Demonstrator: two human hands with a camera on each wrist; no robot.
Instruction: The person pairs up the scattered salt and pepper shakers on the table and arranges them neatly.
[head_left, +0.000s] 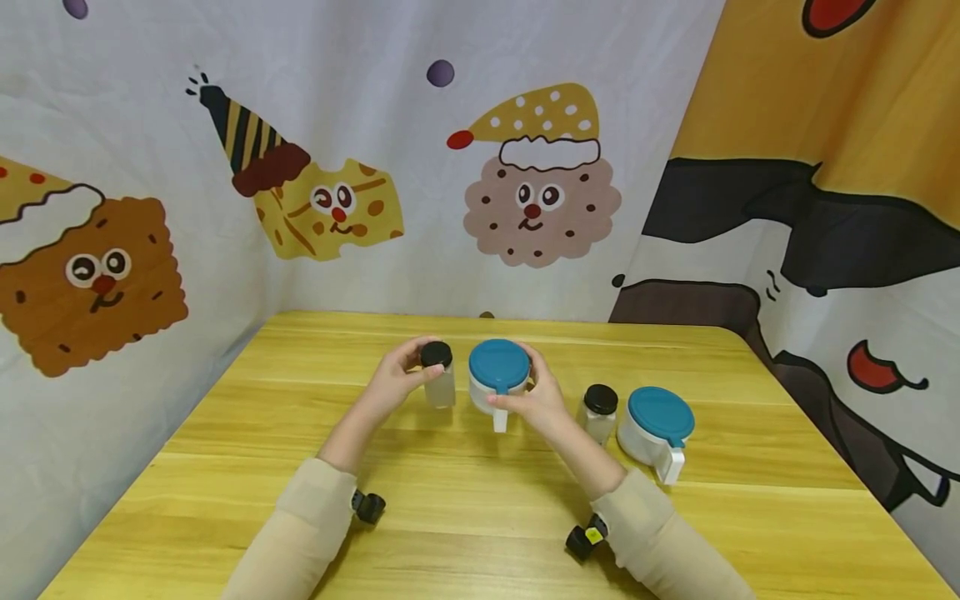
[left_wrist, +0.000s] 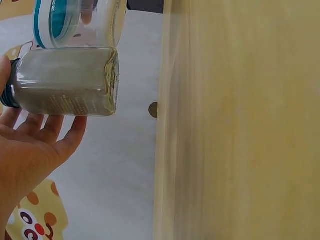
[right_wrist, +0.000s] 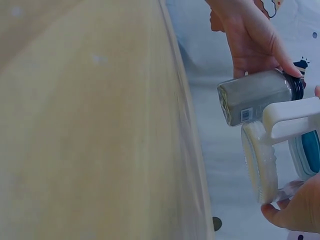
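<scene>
My left hand (head_left: 392, 382) grips a glass jar (head_left: 441, 390) with a black lid, thumb and fingers round its top. The jar looks filled with something pale grey, and its base shows free of the table in the left wrist view. My right hand (head_left: 540, 398) holds a clear seasoning pot (right_wrist: 260, 165) with a blue lid (head_left: 498, 363) and a white handle (right_wrist: 292, 119). Its fingers go round the pot's side, while the handle points toward me. Jar and pot are upright, side by side and raised above the table.
On the wooden table (head_left: 420, 517), right of my right forearm, stand a second black-lidded jar (head_left: 599, 410) and a second blue-lidded pot (head_left: 658, 421) with a white handle. A curtain (head_left: 427, 275) with cartoon prints hangs behind the table's far edge.
</scene>
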